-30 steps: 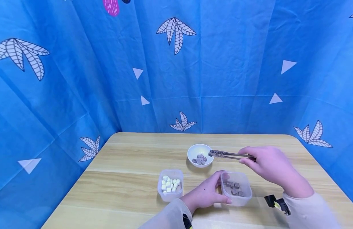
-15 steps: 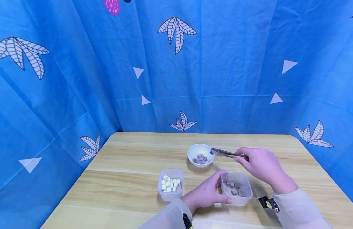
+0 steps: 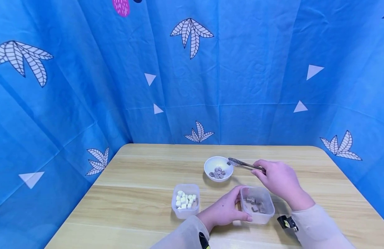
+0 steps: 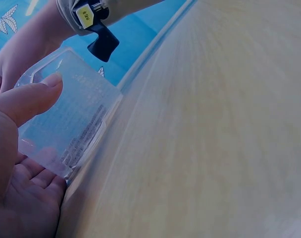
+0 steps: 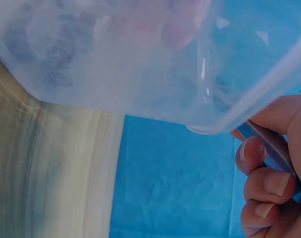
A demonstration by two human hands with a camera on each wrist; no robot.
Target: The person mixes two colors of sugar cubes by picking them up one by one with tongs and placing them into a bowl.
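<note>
My right hand (image 3: pixel 277 178) holds metal tongs (image 3: pixel 246 165) by their handle end; in the right wrist view its fingers (image 5: pixel 269 181) curl round them. A small brown cube (image 3: pixel 228 163) shows at the tongs' tips, over the right side of a white bowl (image 3: pixel 209 164). Several similar cubes (image 3: pixel 217 173) lie in the bowl. With thumb and fingers spread round its left side, my left hand (image 3: pixel 226 209) grips a clear plastic box (image 3: pixel 264 218). Several brown cubes (image 3: pixel 255 208) lie inside. The left wrist view shows the thumb (image 4: pixel 39 96) against the box wall.
To the left of my left hand stands another clear box (image 3: pixel 183 215) with several white cubes (image 3: pixel 183 200). Everything stands on a wooden table (image 3: pixel 132 200). Blue patterned curtain (image 3: pixel 248 76) hangs behind and along the sides.
My right hand has moved left and slightly down, bringing the tongs' tips and the cube in over the bowl's right side. The left hand and both boxes stay in place.
</note>
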